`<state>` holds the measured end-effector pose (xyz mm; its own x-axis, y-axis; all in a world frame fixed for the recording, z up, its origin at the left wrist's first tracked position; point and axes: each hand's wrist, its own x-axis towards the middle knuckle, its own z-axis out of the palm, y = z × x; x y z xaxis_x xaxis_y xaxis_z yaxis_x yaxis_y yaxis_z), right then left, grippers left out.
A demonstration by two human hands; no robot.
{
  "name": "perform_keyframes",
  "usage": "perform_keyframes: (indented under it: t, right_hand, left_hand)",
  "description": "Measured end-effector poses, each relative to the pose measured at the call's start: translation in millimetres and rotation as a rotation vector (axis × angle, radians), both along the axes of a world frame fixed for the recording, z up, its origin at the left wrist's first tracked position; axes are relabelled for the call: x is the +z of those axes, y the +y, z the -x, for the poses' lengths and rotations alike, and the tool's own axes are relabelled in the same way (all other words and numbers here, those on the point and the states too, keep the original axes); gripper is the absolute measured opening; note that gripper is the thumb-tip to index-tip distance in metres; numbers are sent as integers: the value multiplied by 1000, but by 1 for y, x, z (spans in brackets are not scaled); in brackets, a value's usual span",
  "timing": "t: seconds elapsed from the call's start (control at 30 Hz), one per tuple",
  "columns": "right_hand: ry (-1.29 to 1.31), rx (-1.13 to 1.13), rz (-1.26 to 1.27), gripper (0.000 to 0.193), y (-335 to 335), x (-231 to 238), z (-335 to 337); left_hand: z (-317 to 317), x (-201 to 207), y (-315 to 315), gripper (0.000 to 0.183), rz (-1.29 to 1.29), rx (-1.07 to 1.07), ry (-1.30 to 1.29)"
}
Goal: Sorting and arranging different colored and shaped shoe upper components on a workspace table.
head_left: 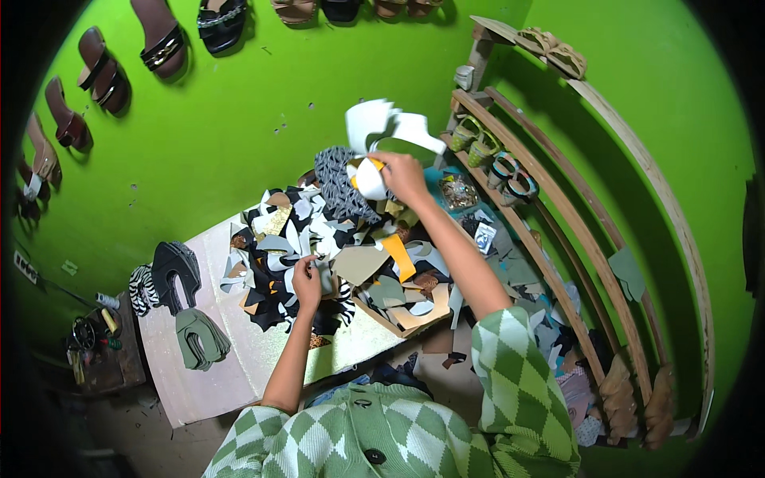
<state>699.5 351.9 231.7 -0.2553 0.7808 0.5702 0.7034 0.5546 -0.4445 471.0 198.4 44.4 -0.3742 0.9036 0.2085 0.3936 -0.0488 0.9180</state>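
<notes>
My right hand (405,180) is raised over the back of the worktable, its fingers closed on a curved white cut piece (370,182) with yellow showing at its edge. Just beyond rise fanned white cut pieces (369,125); I cannot tell whether the same hand grips them. Behind the held piece is a grey-black patterned bundle (339,179). My left hand (307,280) rests in a heap of scraps (275,243) in black, white, gold and grey, with its fingers curled; what they pinch is hidden. Between the hands lie a flat taupe piece (358,264) and a yellow strip (398,256).
On the table's left (187,398) lie a black stack (175,271), an olive-green stack (201,338) and a zebra-striped bundle (143,288). A wooden rack (550,147) with sandals stands at right, near a teal container (456,191). Sandals (163,48) hang on the green wall.
</notes>
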Motion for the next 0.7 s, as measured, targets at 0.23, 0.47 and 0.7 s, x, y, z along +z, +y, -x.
perform_keyframes:
  t: [0.23, 0.47, 0.7]
  right_hand:
    - [5, 138, 415, 36, 12, -89, 9]
    - [387, 225, 782, 35, 25, -79, -16]
    - [535, 224, 904, 44, 35, -85, -35]
  left_hand:
    - [5, -16, 0, 24, 51, -130, -137]
    - [-25, -6, 29, 65, 138, -295, -203]
    - [-47, 4, 58, 62, -18, -393, -56]
